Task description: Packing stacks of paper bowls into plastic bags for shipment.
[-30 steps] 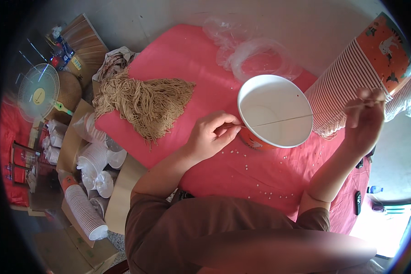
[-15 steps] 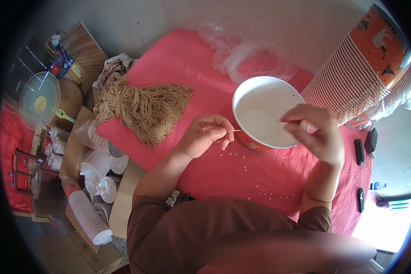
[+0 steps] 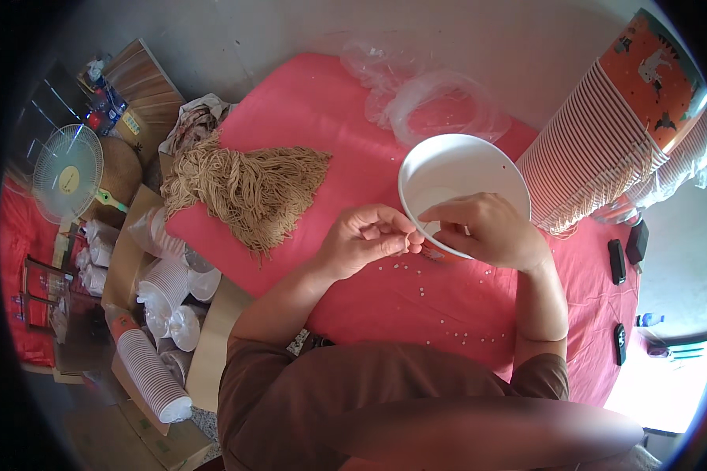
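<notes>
— Over the near rim of the white paper bowl (image 3: 463, 180), what is seen of the two hands?

— The left hand (image 3: 365, 239) and the right hand (image 3: 483, 229) are brought together, fingertips almost touching. The left hand's fingers are curled shut in a pinch; something thin seems to be held there, but it is too small to be told. The right hand is likewise closed in a pinch, its fingers laid across the bowl's near edge.

— Where is the bowl placed?

— It is set upright on the pink surface (image 3: 306, 118), right of centre, with its orange outer wall just showing under the right hand.

— What is found around it?

— A bundle of tan string (image 3: 251, 184) is spread on the surface to the left, well apart from the hands. Small white beads (image 3: 423, 293) are scattered on the pink cloth near the hands and nearer the person. Crumpled clear plastic bags (image 3: 428, 98) are lying just beyond the bowl, on the far side. A long stack of striped paper bowls (image 3: 605, 149) is laid on its side to the right.

— And off the surface?

— A small fan (image 3: 67, 173) and stacks of white cups (image 3: 161, 282) are seen at the left, on the floor.
</notes>
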`<control>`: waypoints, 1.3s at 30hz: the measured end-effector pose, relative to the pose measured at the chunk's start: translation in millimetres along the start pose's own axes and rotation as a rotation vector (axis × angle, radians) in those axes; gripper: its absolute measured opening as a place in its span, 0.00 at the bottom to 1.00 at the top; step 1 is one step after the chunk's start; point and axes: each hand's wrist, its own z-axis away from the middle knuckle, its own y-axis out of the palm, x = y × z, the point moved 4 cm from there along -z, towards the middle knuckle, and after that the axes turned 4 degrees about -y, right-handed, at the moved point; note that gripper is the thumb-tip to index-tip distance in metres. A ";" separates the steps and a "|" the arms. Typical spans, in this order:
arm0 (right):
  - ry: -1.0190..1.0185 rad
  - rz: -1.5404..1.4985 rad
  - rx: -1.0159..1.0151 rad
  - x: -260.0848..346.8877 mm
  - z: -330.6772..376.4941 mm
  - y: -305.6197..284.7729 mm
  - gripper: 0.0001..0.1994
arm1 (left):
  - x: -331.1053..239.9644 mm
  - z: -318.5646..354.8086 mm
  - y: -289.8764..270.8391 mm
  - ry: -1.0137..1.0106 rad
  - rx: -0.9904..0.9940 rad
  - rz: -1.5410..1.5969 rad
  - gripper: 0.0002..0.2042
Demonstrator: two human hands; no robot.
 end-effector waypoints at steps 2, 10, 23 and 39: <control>0.044 -0.164 0.105 -4.5 -1.6 7.1 0.10 | 3.2 0.2 3.1 0.030 0.034 -0.021 0.07; 0.040 -0.122 0.116 -0.7 -3.1 10.8 0.04 | -1.7 -0.4 11.2 0.032 0.052 -0.084 0.05; 0.046 -0.181 0.143 11.5 -4.2 6.8 0.01 | -0.2 4.1 12.8 0.095 0.045 -0.251 0.04; 0.101 0.124 -0.208 11.4 -6.8 -1.0 0.04 | -7.8 -3.7 7.9 0.226 -0.158 -0.309 0.05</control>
